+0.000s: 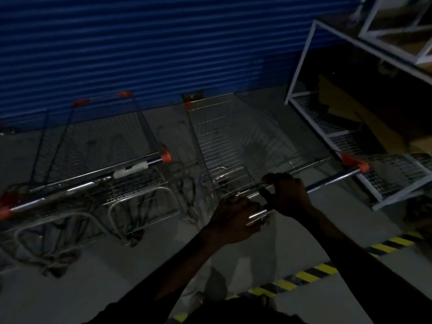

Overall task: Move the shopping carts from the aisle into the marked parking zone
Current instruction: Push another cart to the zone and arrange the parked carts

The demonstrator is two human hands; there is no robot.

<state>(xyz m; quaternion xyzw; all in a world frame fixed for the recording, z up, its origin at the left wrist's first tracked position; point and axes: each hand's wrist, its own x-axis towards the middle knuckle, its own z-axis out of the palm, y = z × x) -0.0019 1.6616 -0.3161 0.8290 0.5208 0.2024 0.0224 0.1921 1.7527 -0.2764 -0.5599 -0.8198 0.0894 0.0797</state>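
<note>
one shopping cart (222, 141) stands straight ahead of the two hands, its nose toward a blue roller shutter (140, 43). it is bare silver wire, with a chrome handle bar (332, 181) and orange end caps. the left hand (236, 218) and the right hand (286, 194) sit side by side on that bar, the fingers of both curled round it.

to the left of the left hand stands a nested row of parked carts (98, 183). there are at least two, but the dim light hides the exact count. they have the same wire and the same orange caps.

to the right of the right hand, one white-framed wire rack (304, 66) crowds the bar's far end. one line of yellow-and-black floor tape (306, 274) runs nearer the person than the hands, under the forearms, across the grey floor (117, 288).
</note>
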